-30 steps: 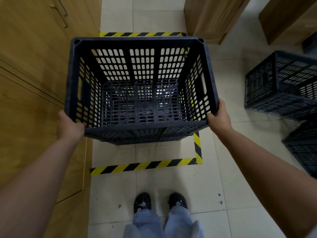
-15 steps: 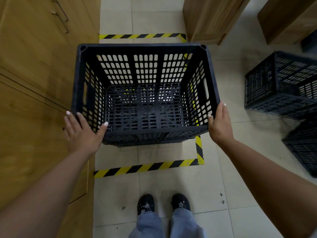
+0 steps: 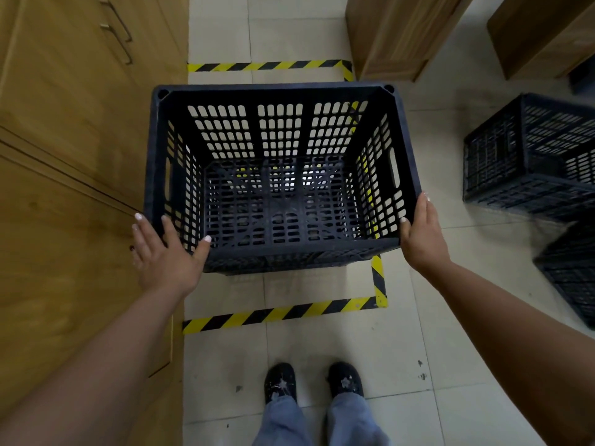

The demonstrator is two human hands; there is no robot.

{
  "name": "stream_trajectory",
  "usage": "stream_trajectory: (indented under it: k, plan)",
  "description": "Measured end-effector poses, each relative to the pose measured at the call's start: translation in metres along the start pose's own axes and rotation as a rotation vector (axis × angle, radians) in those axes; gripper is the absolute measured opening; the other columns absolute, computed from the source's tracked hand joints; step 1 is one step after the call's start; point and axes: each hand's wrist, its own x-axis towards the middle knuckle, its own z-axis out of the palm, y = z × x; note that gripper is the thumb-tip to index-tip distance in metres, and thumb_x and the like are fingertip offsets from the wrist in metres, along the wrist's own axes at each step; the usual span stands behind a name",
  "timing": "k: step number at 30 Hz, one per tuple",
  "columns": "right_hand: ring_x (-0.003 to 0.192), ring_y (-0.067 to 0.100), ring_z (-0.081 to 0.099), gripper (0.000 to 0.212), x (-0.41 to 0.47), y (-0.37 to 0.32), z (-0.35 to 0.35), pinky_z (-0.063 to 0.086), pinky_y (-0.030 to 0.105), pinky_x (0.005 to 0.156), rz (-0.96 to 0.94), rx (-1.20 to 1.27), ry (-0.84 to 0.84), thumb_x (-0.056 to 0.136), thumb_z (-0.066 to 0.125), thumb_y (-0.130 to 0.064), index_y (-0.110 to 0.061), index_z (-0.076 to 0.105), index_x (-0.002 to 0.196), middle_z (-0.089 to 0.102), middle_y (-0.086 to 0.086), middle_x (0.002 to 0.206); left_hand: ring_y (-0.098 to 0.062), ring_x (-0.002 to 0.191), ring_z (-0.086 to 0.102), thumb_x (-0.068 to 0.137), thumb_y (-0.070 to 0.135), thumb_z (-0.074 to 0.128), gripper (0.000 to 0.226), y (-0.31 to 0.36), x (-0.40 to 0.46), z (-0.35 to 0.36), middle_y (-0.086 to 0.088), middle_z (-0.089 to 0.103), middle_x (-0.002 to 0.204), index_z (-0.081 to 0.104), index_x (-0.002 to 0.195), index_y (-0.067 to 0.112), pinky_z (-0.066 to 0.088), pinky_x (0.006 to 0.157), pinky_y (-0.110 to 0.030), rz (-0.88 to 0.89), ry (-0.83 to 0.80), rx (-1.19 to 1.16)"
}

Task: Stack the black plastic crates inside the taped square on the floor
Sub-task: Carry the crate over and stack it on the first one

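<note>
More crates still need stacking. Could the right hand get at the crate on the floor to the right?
Probably yes: the right hand lies open against the placed crate, and only bare floor separates it from the next crate.

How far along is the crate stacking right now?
Done: one black crate sits in the taped square, though its right edge looks to overlap the tape. In hand: the left hand and right hand lie open against its near corners, apparently squaring or releasing it. Left: at least two other crates wait on the floor to the right, to be stacked on top.
</note>
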Motion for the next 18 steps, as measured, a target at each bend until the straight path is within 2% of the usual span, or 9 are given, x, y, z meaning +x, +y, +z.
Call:
stream_trajectory:
  k: [4, 11, 15, 18]
  plan:
    - [0.149, 0.030, 0.007, 0.063, -0.002, 0.001, -0.001, 0.016, 0.043, 0.119, 0.001, -0.093, 0.004, 0.101, 0.035, -0.026, -0.005, 0.005, 0.152, 0.003, 0.016, 0.161, -0.028, 0.146, -0.023, 0.081, 0.077, 0.013, 0.097, -0.001, -0.002, -0.002, -0.014, -0.028, 0.157, -0.012, 0.153, 0.017, -0.002, 0.119, -0.048, 0.002, -0.030, 0.008]
    - [0.149, 0.024, 0.004, 0.063, 0.002, 0.001, -0.001, 0.014, 0.039, 0.119, -0.011, -0.073, -0.033, 0.102, 0.033, -0.026, -0.005, 0.002, 0.152, 0.003, 0.013, 0.162, -0.028, 0.146, -0.022, 0.080, 0.076, 0.013, 0.097, 0.000, 0.001, -0.001, -0.015, -0.028, 0.157, -0.007, 0.154, 0.017, -0.002, 0.119, -0.048, -0.003, -0.018, 0.006]
    - [0.149, 0.029, 0.002, 0.067, 0.000, -0.004, -0.016, 0.013, 0.045, 0.120, 0.017, -0.225, -0.112, 0.101, 0.034, -0.035, -0.007, 0.001, 0.153, 0.001, 0.014, 0.162, -0.032, 0.145, -0.024, 0.077, 0.080, 0.005, 0.100, 0.004, 0.003, -0.012, -0.018, -0.031, 0.155, -0.013, 0.153, 0.017, -0.007, 0.117, -0.050, -0.029, -0.131, 0.119]
    - [0.149, 0.031, -0.003, 0.068, 0.000, -0.010, -0.036, 0.008, 0.047, 0.120, -0.007, -0.325, -0.147, 0.101, 0.029, -0.043, -0.012, -0.001, 0.153, -0.004, 0.013, 0.162, -0.034, 0.146, -0.023, 0.081, 0.077, 0.005, 0.096, 0.013, 0.000, -0.027, -0.021, -0.024, 0.157, -0.012, 0.153, 0.017, -0.009, 0.117, -0.051, -0.006, -0.117, 0.159]
